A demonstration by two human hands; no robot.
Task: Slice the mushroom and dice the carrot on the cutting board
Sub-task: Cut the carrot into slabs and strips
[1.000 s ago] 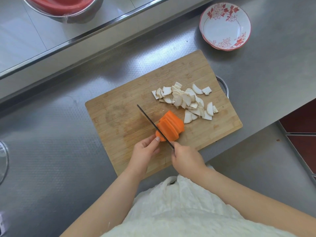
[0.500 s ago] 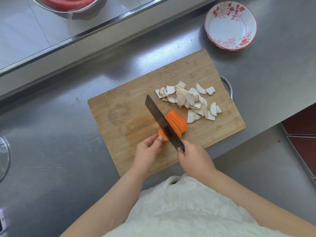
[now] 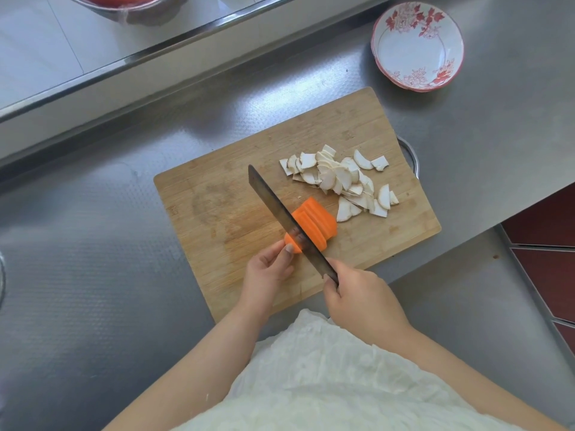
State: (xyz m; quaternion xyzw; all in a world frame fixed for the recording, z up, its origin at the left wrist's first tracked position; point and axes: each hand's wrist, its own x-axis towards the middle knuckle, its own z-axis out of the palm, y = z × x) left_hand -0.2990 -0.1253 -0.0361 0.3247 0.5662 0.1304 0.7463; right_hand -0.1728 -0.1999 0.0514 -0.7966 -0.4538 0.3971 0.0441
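Note:
A wooden cutting board [image 3: 217, 213] lies on the steel counter. Near its front middle sits an orange carrot piece [image 3: 317, 220], cut into several slices that lean together. My left hand [image 3: 270, 269] holds the carrot's near end with curled fingertips. My right hand [image 3: 361, 300] grips the handle of a knife [image 3: 280, 206], whose blade is tilted flat side up and crosses the carrot diagonally. A pile of white mushroom slices [image 3: 342, 178] lies on the board's right part, just beyond the carrot.
A white bowl with red flowers [image 3: 417, 46] stands on the counter behind the board's right corner. A metal bowl with red contents [image 3: 130, 7] sits on the raised ledge at top left. The counter's edge drops off at the right.
The knife blade went from edge-on and upright to tilted with its flat side showing. It sits at the carrot's near end. My left hand's fingers stay on the carrot.

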